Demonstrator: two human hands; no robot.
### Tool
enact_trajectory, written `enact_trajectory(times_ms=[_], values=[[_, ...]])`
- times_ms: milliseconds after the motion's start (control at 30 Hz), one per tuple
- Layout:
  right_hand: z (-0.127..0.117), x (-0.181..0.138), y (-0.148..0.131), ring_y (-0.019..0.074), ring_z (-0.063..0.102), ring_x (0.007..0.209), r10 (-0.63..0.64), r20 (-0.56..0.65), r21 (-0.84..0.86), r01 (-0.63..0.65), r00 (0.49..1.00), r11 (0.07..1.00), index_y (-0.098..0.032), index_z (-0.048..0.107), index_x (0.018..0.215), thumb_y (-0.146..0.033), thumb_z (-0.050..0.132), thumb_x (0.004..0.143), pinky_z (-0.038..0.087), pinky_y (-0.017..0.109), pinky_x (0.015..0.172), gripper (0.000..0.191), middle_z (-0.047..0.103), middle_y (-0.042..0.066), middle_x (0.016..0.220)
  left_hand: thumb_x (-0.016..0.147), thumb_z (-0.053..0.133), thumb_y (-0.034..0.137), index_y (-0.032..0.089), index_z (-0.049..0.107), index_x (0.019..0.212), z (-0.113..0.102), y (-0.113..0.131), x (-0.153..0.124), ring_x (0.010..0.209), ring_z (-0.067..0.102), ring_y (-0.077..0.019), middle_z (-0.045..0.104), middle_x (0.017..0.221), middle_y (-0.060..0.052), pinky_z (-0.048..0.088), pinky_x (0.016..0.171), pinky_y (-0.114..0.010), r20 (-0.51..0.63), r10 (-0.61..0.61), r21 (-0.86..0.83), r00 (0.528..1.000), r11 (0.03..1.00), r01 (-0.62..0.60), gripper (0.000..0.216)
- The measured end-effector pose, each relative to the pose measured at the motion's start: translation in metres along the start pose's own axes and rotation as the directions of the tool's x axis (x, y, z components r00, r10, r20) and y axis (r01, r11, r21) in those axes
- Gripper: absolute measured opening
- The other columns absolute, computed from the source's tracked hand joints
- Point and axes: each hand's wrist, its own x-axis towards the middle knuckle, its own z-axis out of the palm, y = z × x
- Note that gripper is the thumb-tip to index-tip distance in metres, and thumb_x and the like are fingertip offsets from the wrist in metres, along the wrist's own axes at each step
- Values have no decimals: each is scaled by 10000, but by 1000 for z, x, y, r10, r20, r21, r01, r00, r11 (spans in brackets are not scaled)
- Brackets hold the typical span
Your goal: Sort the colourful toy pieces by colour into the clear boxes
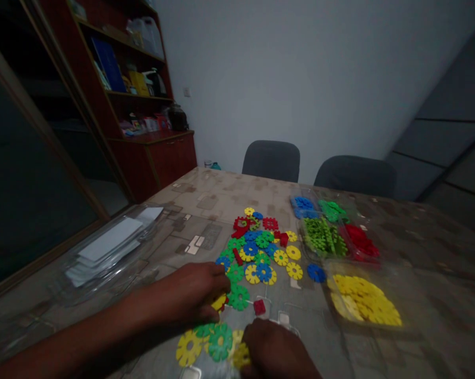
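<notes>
My left hand (pixel 196 292) reaches over the pile from the left, its fingers curled around a yellow notched disc (pixel 220 301) with a bit of red beside it. My right hand (pixel 275 347) is low in the middle, fingers closed at the edge of another yellow notched disc (pixel 241 356); its fingertips are partly hidden. Between the hands lie a green notched disc (pixel 220 341) and a yellow one (pixel 189 347), overlapping other discs. A small red square piece (pixel 259 307) rests just above my right hand. Beyond it spreads a loose pile of blue, green, yellow and red pieces (pixel 263 258).
On the right stand clear plastic boxes of sorted pieces: yellow (pixel 364 300), red (pixel 359 242), light green (pixel 324 237), green (pixel 333 210) and blue (pixel 304 206). Stacked clear lids with white cards (pixel 111 239) lie at left. Two grey chairs (pixel 271 159) stand behind the table.
</notes>
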Motion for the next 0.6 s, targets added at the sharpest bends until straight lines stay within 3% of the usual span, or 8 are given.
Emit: enact_trajectory(times_ms=[100, 200, 300, 400, 500, 600], values=[[-18, 9, 9, 270, 749, 848, 38, 257, 142, -77, 966, 987, -199, 726, 967, -180, 754, 714, 522, 266, 651, 255, 791, 86, 984, 819, 783, 276, 226, 622, 966, -3, 1, 6, 979, 611, -246, 636, 1064, -31, 472, 822, -303, 12, 15, 6, 1000, 1000, -15, 224], [-13, 9, 9, 254, 750, 870, -72, 351, 312, -44, 934, 949, -243, 755, 1002, -237, 723, 782, 545, 269, 695, 223, 799, 54, 1013, 828, 792, 287, 231, 621, 989, -1, -3, 5, 1002, 600, -239, 621, 1081, -26, 479, 843, -300, -3, 50, -37, 999, 998, -50, 241], [7, 4, 8, 246, 759, 854, -111, 308, 391, -20, 945, 920, -333, 760, 1054, -278, 698, 814, 570, 269, 682, 254, 804, 3, 1013, 825, 801, 292, 247, 618, 1039, 1, -9, -1, 1018, 589, -235, 601, 1101, -23, 475, 859, -304, -9, 83, -73, 996, 994, -84, 285], [20, 2, 11, 297, 757, 910, -68, 194, 311, 5, 979, 950, -329, 694, 1238, -207, 721, 755, 598, 321, 726, 499, 792, 51, 1077, 799, 820, 237, 251, 605, 1031, 2, -12, -4, 1045, 576, -232, 586, 1120, -17, 466, 855, -298, -10, 74, -77, 997, 994, -75, 317], [19, 4, 13, 351, 753, 911, 22, 104, 169, -39, 994, 985, -255, 599, 1377, -132, 735, 687, 603, 373, 713, 715, 778, 127, 1094, 800, 807, 194, 246, 594, 1004, 3, -13, -4, 1042, 571, -225, 581, 1113, -14, 461, 827, -281, -27, 90, -67, 996, 994, -91, 299], [8, 6, 10, 372, 752, 899, 139, 110, 98, -150, 984, 984, -242, 596, 1367, -110, 743, 666, 584, 379, 681, 728, 774, 151, 1089, 844, 764, 216, 234, 589, 961, 5, -15, 0, 996, 581, -221, 588, 1074, -19, 465, 813, -281, -49, 132, -45, 990, 990, -134, 211]])
